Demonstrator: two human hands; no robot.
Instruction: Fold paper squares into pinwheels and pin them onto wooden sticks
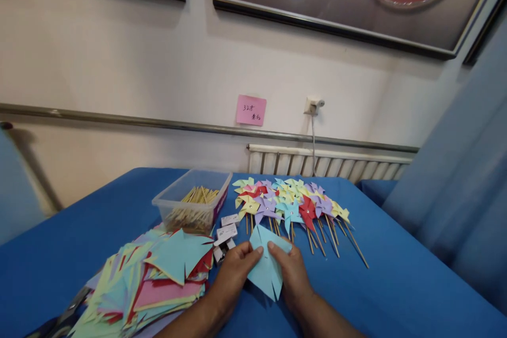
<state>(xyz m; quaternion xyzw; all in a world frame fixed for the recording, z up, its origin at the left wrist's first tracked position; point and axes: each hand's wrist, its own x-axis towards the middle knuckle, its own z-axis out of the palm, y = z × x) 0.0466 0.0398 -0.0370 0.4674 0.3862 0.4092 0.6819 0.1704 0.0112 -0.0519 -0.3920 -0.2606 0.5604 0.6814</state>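
A light blue paper square (266, 269) with slits cut in from its corners is held up over the table between both hands. My left hand (238, 263) pinches its left side, thumb lying on the front face. On the right side my right hand (292, 269) grips it the same way, thumb near the middle. The fingers behind the paper are hidden. To the left lies a large pile of cut paper squares (170, 296) in several colours, a light blue one on top. Finished paper pinwheels (291, 211) on wooden sticks lie in rows beyond my hands.
A clear plastic box (168, 202) holds many wooden sticks (198, 203). Small white boxes (227, 232) stand beside it. Scissors (67, 314) lie at the pile's lower left. A blue cloth covers the table (376, 306); a radiator (328, 162) and wall are behind, a blue curtain (455, 179) right.
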